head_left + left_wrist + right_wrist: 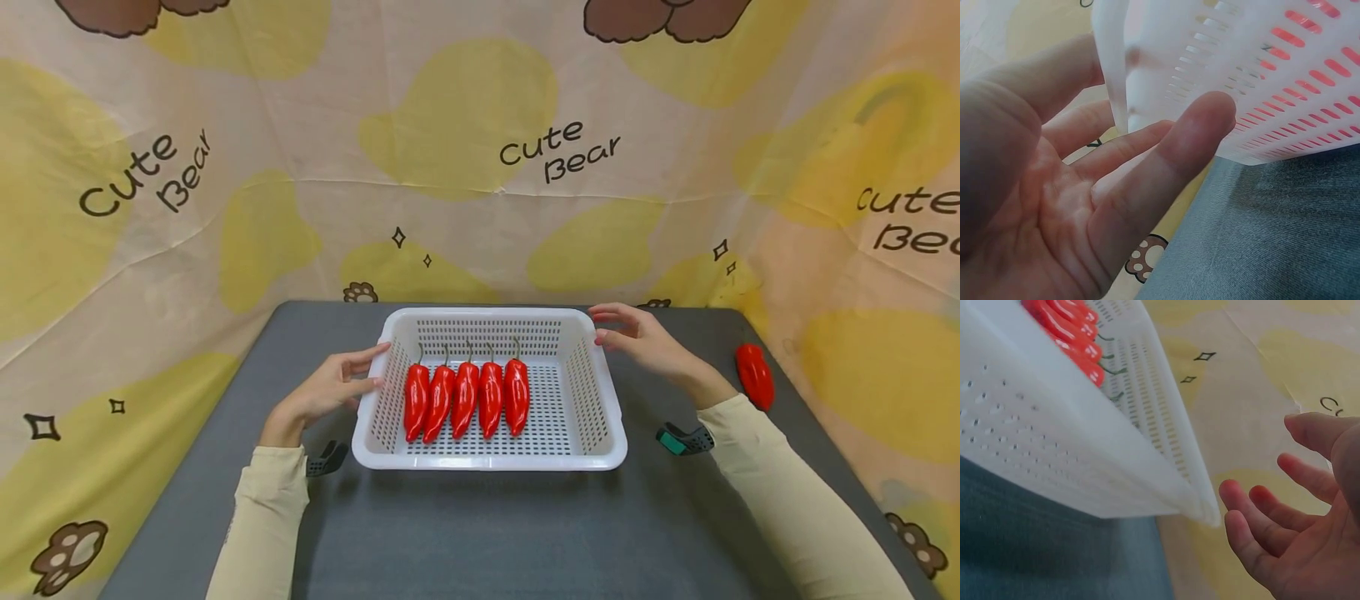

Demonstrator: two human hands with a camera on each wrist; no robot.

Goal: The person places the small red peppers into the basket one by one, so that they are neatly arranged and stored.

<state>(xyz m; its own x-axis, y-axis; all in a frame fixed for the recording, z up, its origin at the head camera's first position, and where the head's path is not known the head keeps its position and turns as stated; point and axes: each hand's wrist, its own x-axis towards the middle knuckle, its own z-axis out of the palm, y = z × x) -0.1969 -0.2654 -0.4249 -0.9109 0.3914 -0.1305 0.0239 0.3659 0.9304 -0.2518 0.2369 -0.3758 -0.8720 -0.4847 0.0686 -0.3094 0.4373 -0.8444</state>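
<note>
A white perforated plastic basket [487, 463] stands on the grey table, with several red peppers [467, 400] lying side by side in its left and middle part, green stems toward the back. My left hand [322, 392] is at the basket's left side, fingertips at the rim. In the left wrist view, that hand's fingers [1204, 125] are spread loosely by the outer wall; firm contact cannot be made out. My right hand [660, 350] is beside the back right corner. In the right wrist view its loosely bent fingers [1241, 534] stand apart from the basket, holding nothing.
One more red pepper [754, 377] lies near the table's right edge, beyond the right forearm. A patterned cloth [457, 117] hangs behind and at both sides of the grey table [480, 542]. Dark bands are strapped at both wrists.
</note>
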